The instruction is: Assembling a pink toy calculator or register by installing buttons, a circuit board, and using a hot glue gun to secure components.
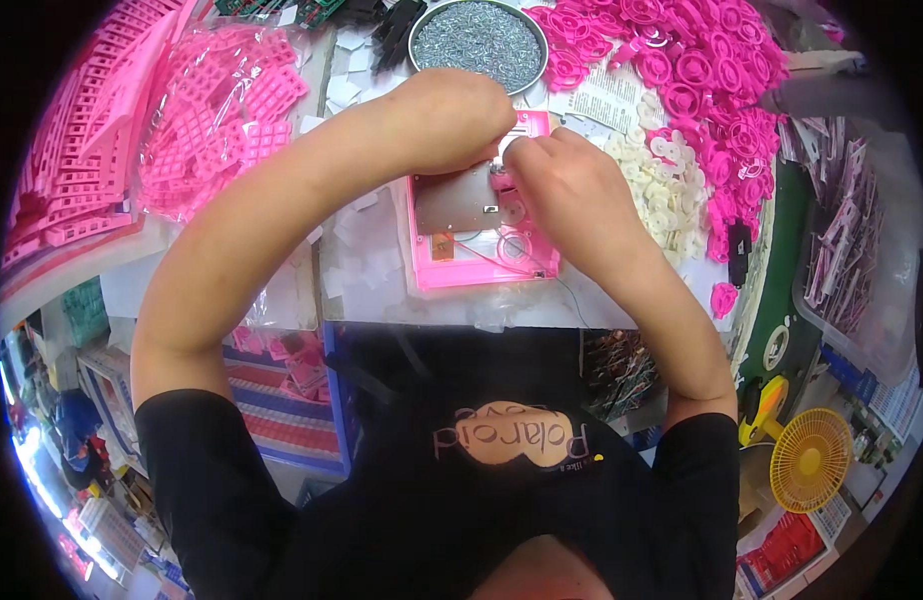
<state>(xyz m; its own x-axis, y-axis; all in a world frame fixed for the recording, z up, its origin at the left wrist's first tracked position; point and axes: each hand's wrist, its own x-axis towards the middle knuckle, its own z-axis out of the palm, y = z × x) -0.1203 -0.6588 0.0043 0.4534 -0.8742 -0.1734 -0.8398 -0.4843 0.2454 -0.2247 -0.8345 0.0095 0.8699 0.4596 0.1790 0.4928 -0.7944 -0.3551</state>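
Note:
A shallow pink plastic housing lies on the worktable in front of me. Inside it are a grey-brown plate, thin wires and a small round part near the lower right. My left hand bends over the housing's upper part, its fingers curled and mostly hidden behind the wrist. Close beside it, my right hand is closed over the upper right side, fingertips down at the housing. A pale round piece shows between the two hands. Whatever either hand pinches cannot be made out.
A round metal tray full of small screws stands beyond the housing. Pink ring-shaped parts and cream discs are heaped at right. Bagged pink grid parts lie at left. A yellow fan is at lower right.

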